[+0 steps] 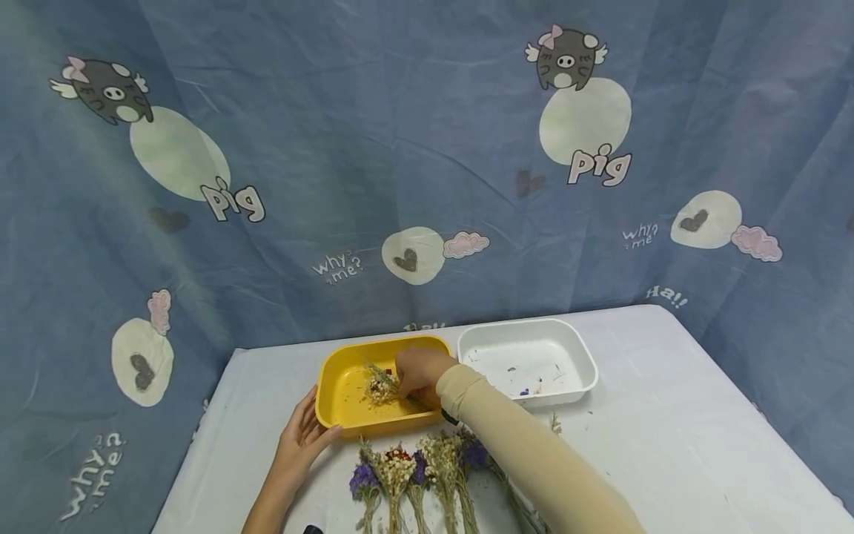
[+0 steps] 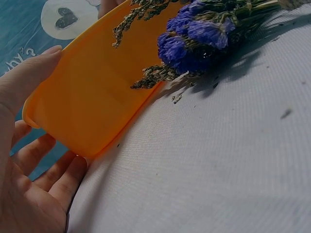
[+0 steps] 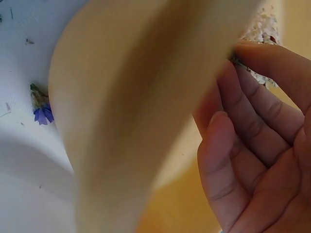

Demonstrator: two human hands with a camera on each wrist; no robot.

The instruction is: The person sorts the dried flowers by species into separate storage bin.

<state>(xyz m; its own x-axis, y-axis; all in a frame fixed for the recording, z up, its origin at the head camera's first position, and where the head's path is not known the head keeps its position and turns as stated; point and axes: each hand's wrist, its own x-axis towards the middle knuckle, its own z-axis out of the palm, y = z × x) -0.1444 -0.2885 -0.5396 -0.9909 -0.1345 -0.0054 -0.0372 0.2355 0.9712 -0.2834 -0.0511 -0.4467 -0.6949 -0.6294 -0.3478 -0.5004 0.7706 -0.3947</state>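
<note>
A yellow plastic tray (image 1: 353, 428) stands on the white table. My left hand (image 1: 302, 437) grips its near left corner; in the left wrist view the thumb (image 2: 46, 63) lies along the rim and the fingers reach round the outer wall. Inside the tray, my right hand (image 1: 422, 371) pinches a small bunch of dried flowers (image 1: 380, 389), cream with a little red, by its stems. From the right wrist, the curled fingers (image 3: 262, 104) hide most of the stems, and a blurred pale strip covers part of the view.
Several dried flower bunches (image 1: 396, 469), purple, cream and red, lie in a row before the tray. A white tray (image 1: 583, 374) with plant scraps stands to the right. The right sleeve (image 1: 534, 452) crosses over some stems. A patterned blue curtain (image 1: 434, 148) hangs behind.
</note>
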